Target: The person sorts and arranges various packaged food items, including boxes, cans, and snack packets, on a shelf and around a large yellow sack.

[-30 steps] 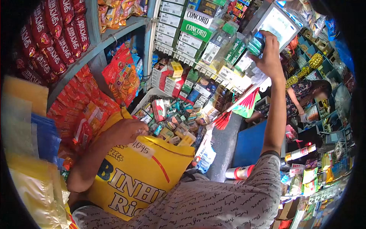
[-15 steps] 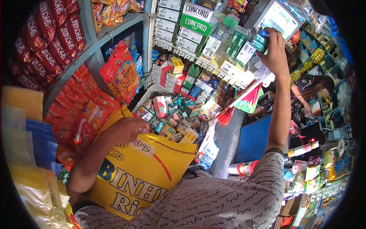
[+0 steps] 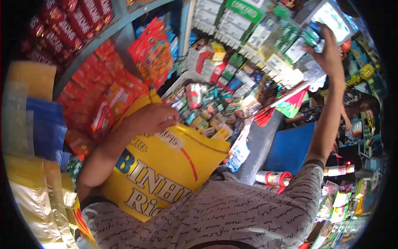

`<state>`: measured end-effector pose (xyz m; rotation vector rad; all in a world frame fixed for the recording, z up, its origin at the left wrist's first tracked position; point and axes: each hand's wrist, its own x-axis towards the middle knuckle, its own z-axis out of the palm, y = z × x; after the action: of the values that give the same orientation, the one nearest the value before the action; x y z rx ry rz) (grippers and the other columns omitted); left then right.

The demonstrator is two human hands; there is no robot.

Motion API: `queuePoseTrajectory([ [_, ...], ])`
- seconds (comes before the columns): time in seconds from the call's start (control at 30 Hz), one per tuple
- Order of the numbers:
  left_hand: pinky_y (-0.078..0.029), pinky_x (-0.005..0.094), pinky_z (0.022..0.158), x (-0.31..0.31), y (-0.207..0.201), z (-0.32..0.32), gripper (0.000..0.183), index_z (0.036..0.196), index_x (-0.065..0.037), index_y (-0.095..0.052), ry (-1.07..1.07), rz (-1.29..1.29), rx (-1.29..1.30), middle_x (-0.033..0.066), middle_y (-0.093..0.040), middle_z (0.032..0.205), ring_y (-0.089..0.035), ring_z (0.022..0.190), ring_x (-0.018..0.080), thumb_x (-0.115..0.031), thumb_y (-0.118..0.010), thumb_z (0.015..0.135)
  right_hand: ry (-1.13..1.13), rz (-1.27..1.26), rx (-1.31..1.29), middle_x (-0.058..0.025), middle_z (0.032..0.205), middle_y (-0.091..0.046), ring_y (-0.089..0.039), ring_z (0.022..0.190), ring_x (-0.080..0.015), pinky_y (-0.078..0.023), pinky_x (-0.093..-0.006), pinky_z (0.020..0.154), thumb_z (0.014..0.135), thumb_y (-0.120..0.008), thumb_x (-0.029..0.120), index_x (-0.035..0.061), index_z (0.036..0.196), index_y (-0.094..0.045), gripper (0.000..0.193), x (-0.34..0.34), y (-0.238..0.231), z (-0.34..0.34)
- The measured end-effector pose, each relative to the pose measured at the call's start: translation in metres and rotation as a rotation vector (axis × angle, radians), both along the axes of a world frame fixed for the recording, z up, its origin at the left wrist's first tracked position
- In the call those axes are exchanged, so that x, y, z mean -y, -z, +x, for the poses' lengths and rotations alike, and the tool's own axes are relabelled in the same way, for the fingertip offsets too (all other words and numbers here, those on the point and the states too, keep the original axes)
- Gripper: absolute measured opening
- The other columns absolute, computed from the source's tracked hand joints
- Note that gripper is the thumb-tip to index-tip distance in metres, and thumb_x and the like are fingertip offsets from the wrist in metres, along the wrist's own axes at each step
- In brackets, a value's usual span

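High at the right, my right hand reaches up to a clear-fronted shelf, its thumb and fingers closed around a small dark green-and-teal pack. A bright-lit screen stands just behind those fingers. My left hand rests with curled fingers on the upper edge of a yellow sack of rice, which leans against my body. Between those fingertips is a small shiny bit that I cannot make out. A paper price label is stuck on the sack just below this hand.
Beyond the sack, a white basket holds many small boxes. Cigarette cartons line the shelf above. Red snack packs hang at left. A blue panel and red-lidded canister are at right. Another person is farther right.
The whole view has shifted, so the scene sits farther right and higher. My right hand stays at the green pack, and my left hand stays on the sack's edge.
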<state>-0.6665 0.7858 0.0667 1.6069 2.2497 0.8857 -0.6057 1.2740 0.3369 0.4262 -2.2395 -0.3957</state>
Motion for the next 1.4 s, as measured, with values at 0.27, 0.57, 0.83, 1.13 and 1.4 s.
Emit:
queuePoseTrajectory([
  [0.27,-0.047,0.0441,0.058,0.019,-0.015,0.014,0.038,0.069,-0.005,-0.062,-0.135,-0.096,-0.08,0.0135,-0.057,0.062,-0.061,0.062,0.034,-0.035,-0.067,0.092,-0.306,-0.874,0.42,-0.016,0.12,-0.064,-0.063,0.107,-0.0314,-0.047,-0.0412,0.098,0.079,-0.081,0.02,0.0024,0.118,-0.06,0.047,0.211,0.2,-0.002],
  [0.57,-0.042,0.0399,0.049,-0.003,-0.021,0.0,0.044,0.064,-0.002,-0.061,-0.194,-0.028,0.054,0.0139,-0.053,0.052,-0.055,0.046,0.0317,-0.035,-0.068,0.092,0.168,-0.487,1.202,-0.0226,0.115,-0.064,-0.061,0.109,-0.041,-0.049,-0.0454,0.093,0.058,-0.083,0.048,0.0025,0.119,-0.061,0.079,0.195,0.401,-0.155],
  [0.83,-0.055,0.0433,0.072,-0.049,0.029,-0.05,0.021,0.088,-0.002,-0.068,-0.104,-0.598,-0.147,0.0186,-0.07,0.087,-0.07,0.086,0.0328,-0.022,-0.071,0.08,-0.193,-1.189,0.246,-0.0152,0.107,-0.061,-0.059,0.099,-0.0351,-0.046,-0.0442,0.09,0.059,-0.088,0.017,0.0047,0.108,-0.059,0.059,0.173,0.338,-0.028],
  [1.13,-0.056,0.0463,0.078,-0.151,0.181,-0.205,0.024,0.094,-0.004,-0.072,-0.2,-0.811,-0.228,0.0184,-0.07,0.105,-0.069,0.093,0.0346,-0.018,-0.068,0.075,-0.087,-1.125,0.324,-0.0211,0.118,-0.054,-0.05,0.116,-0.0405,-0.04,-0.0463,0.101,0.062,-0.087,0.015,0.0032,0.11,-0.053,0.06,0.184,0.351,-0.005],
  [1.4,-0.048,0.0473,0.084,-0.185,0.132,-0.19,0.038,0.111,-0.008,-0.07,-0.167,-1.054,0.278,0.0143,-0.068,0.112,-0.064,0.099,0.0265,-0.029,-0.063,0.08,-0.161,-1.317,0.309,-0.0174,0.113,-0.053,-0.054,0.106,-0.0327,-0.043,-0.0404,0.095,0.069,-0.088,0.018,0.0012,0.116,-0.052,0.062,0.155,0.404,-0.028],
])
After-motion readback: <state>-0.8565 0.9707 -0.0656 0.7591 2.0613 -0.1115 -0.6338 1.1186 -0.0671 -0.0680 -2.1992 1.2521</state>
